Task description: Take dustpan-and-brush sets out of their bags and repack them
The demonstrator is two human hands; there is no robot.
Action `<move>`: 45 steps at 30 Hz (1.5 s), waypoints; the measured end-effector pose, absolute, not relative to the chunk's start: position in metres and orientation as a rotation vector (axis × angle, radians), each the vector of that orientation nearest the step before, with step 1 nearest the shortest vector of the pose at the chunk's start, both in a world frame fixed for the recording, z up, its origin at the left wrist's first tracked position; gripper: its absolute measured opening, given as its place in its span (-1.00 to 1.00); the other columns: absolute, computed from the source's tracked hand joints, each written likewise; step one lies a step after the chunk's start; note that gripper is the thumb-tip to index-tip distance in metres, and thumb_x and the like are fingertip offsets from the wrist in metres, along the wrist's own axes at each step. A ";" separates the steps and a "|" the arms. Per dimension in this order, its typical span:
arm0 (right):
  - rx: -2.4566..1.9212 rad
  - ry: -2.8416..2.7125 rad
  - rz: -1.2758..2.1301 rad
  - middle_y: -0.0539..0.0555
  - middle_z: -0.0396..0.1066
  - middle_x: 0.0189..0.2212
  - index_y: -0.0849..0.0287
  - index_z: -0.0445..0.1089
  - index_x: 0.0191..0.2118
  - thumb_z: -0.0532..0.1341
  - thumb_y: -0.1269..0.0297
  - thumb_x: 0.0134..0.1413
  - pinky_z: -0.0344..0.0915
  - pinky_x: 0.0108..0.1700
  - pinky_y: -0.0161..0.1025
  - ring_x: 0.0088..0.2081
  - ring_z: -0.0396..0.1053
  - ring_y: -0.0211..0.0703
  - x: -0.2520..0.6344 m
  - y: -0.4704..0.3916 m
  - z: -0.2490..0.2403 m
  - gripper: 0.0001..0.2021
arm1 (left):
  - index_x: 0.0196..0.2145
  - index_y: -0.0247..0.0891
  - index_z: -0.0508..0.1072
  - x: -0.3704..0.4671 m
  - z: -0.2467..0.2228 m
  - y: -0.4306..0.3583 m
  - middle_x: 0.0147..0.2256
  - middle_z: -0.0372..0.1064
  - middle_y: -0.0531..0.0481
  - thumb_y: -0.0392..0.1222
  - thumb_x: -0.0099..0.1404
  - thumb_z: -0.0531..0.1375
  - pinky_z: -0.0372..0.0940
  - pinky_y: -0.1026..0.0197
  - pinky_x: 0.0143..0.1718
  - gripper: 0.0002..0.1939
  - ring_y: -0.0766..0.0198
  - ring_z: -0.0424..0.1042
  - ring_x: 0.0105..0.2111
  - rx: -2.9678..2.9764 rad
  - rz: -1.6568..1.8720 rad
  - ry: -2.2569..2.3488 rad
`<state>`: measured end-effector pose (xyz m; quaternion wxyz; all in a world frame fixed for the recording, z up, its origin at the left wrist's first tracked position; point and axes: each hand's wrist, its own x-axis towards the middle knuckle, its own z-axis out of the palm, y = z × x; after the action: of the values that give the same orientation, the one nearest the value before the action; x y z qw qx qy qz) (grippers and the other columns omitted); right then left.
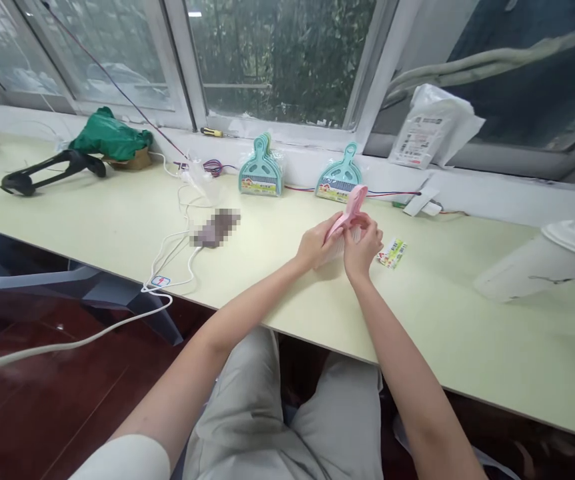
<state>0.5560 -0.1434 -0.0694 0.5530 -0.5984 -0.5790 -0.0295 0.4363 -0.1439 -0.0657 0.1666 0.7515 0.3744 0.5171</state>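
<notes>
Both hands hold a pink dustpan-and-brush set just above the table, its handle pointing up and away from me. My left hand is closed round its left side. My right hand grips the near right side with bent fingers. Pale bristles or ribs show below, partly covered by the hands. Just right of my right hand, a printed label card lies flat on the table. Two packs of teal dustpan sets, one at the left and one at the right, lean upright against the wall.
A white lidded cup is at the right of the table. White cables and a blurred-out object lie left. Farther left are a black frame and green bag. A white package stands on the sill.
</notes>
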 end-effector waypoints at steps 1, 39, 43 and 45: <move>-1.449 -1.374 -0.071 0.15 0.41 -0.10 0.09 0.33 -0.05 0.06 0.13 0.19 0.14 0.00 0.02 -0.02 0.26 0.05 0.557 -0.143 -0.068 -0.71 | 0.24 -0.22 0.21 0.435 -0.066 -0.144 0.14 0.30 -0.14 0.07 0.41 -0.07 0.22 0.15 0.06 -0.45 0.13 0.36 0.07 2.177 1.482 1.069; -1.513 -1.555 -0.180 0.13 0.41 -0.26 0.14 0.41 -0.32 0.17 0.15 0.18 0.11 -0.09 -0.14 -0.13 0.23 -0.01 0.552 -0.152 -0.028 -0.82 | 0.09 -0.23 0.38 0.404 -0.041 -0.120 -0.09 0.49 -0.02 -0.34 0.28 0.03 0.27 0.30 -0.12 -0.57 0.27 0.44 -0.18 2.126 1.265 1.198; -1.558 -1.549 -0.176 0.12 0.42 -0.25 0.14 0.40 -0.32 0.12 0.15 0.23 0.06 -0.10 -0.15 -0.12 0.25 -0.03 0.548 -0.151 -0.031 -0.79 | 0.05 -0.27 0.45 0.401 -0.040 -0.121 -0.18 0.52 -0.02 -0.34 0.28 0.03 0.27 0.31 -0.19 -0.59 0.28 0.43 -0.28 2.127 1.317 1.298; -1.564 -1.536 -0.165 0.11 0.42 -0.24 0.14 0.39 -0.31 0.11 0.14 0.24 0.05 -0.11 -0.15 -0.12 0.26 -0.03 0.547 -0.149 -0.031 -0.78 | 0.06 -0.20 0.44 0.403 -0.039 -0.125 -0.15 0.51 0.00 -0.30 0.32 0.01 0.26 0.30 -0.18 -0.60 0.27 0.44 -0.26 2.155 1.343 1.344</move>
<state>0.5471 -0.1494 -0.0312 0.4545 -0.6338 -0.6223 -0.0669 0.4028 -0.1249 -0.0391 0.1338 0.7434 0.4637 0.4631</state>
